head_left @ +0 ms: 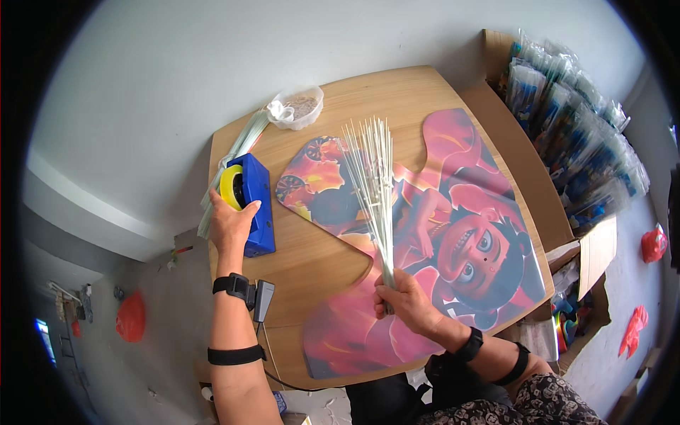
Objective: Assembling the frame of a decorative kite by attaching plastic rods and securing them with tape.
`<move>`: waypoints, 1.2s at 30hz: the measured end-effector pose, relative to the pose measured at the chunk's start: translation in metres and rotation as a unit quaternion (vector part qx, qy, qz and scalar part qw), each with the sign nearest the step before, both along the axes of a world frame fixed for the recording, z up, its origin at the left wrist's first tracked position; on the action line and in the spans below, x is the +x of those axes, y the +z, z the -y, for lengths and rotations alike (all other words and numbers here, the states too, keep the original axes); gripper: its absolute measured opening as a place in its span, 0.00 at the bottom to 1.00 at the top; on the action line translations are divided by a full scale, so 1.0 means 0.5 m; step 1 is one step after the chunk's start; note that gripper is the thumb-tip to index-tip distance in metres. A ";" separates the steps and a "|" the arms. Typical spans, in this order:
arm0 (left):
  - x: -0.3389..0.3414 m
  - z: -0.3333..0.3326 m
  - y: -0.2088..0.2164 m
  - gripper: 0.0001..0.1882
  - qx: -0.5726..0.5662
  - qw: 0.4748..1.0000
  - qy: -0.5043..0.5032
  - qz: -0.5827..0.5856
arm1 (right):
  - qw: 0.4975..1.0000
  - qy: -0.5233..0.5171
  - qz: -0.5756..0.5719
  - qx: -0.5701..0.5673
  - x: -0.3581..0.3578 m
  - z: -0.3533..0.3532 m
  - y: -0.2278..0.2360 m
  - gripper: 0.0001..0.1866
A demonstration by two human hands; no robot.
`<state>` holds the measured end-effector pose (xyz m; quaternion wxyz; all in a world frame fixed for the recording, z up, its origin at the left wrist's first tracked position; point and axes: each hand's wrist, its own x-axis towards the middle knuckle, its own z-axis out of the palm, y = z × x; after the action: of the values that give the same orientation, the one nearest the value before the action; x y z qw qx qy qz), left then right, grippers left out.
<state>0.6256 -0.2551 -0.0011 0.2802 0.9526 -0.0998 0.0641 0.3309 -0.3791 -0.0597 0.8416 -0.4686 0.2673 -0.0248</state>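
A bundle of thin, pale sticks (382, 212) fans out at its far end above the table. My right hand (409, 300) is closed around its near end. At the table's left side stands a blue tape dispenser (262, 209) with a yellow roll of tape (228, 185) in it. My left hand (232, 219) grips the dispenser, its thumb on the blue body and its fingers by the roll; some fingertips are hidden. Beneath the sticks lies a large cut-out panel (453, 212) printed with a cartoon figure in pinks and reds.
Behind the dispenser, more long thin sticks (248, 134) lie along the edge of the wooden table (382, 92). A clear plastic bowl (301, 106) sits at the far left. Right of the table, a cardboard box (520, 152) stands by many plastic-wrapped packets (574, 127).
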 end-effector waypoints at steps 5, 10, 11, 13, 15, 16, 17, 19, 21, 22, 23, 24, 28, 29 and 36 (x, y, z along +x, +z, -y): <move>-0.031 -0.013 -0.017 0.40 -0.012 0.960 -0.010 0.279 | 0.994 -0.068 -0.037 -0.078 -0.100 0.126 0.029 0.04; -0.157 0.072 -0.016 0.19 -0.087 0.953 -0.263 0.123 | 0.963 -0.153 -0.086 -0.203 -0.208 0.266 0.023 0.04; -0.184 0.097 -0.017 0.19 -0.086 0.944 -0.314 0.054 | 0.956 -0.178 -0.094 -0.211 -0.227 0.286 0.012 0.04; -0.243 0.149 -0.023 0.19 -0.060 0.913 -0.403 -0.017 | 0.949 -0.187 -0.100 -0.234 -0.259 0.330 0.000 0.05; -0.307 0.201 -0.025 0.19 -0.038 0.882 -0.469 -0.022 | 0.945 -0.202 -0.099 -0.238 -0.278 0.369 -0.007 0.05; -0.336 0.225 -0.026 0.19 -0.037 0.870 -0.491 -0.025 | 0.933 -0.217 -0.107 -0.265 -0.281 0.391 -0.009 0.07; -0.362 0.247 -0.021 0.21 -0.014 0.862 -0.505 -0.045 | 0.921 -0.231 -0.115 -0.291 -0.284 0.415 -0.007 0.08; -0.391 0.285 -0.044 0.22 -0.002 0.836 -0.547 -0.042 | 0.919 -0.235 -0.130 -0.290 -0.275 0.461 0.004 0.09; -0.413 0.312 -0.064 0.27 0.028 0.803 -0.594 -0.040 | 0.917 -0.238 -0.141 -0.287 -0.262 0.508 0.014 0.10; -0.426 0.326 -0.067 0.27 0.033 0.801 -0.597 -0.040 | 0.926 -0.216 -0.137 -0.277 -0.256 0.534 0.011 0.10; -0.438 0.336 -0.066 0.28 0.058 0.795 -0.602 -0.039 | 0.935 -0.194 -0.132 -0.267 -0.250 0.557 0.009 0.11; -0.446 0.343 -0.066 0.30 0.084 0.790 -0.606 -0.039 | 0.936 -0.196 -0.131 -0.263 -0.243 0.576 0.007 0.11; -0.459 0.343 -0.089 0.37 0.127 0.788 -0.600 -0.051 | 0.955 -0.171 -0.074 -0.232 -0.222 0.636 -0.016 0.09; -0.458 0.341 -0.092 0.37 0.132 0.788 -0.599 -0.054 | 0.960 -0.169 -0.066 -0.213 -0.215 0.645 -0.015 0.08; -0.451 0.348 -0.092 0.40 0.111 0.791 -0.595 -0.093 | 0.973 -0.149 -0.028 -0.175 -0.189 0.678 -0.008 0.06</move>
<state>0.3999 -0.4292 -0.0472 0.1630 0.7310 -0.6265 -0.2158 0.2367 -0.7179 -0.0640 0.7256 -0.5642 0.3487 -0.1831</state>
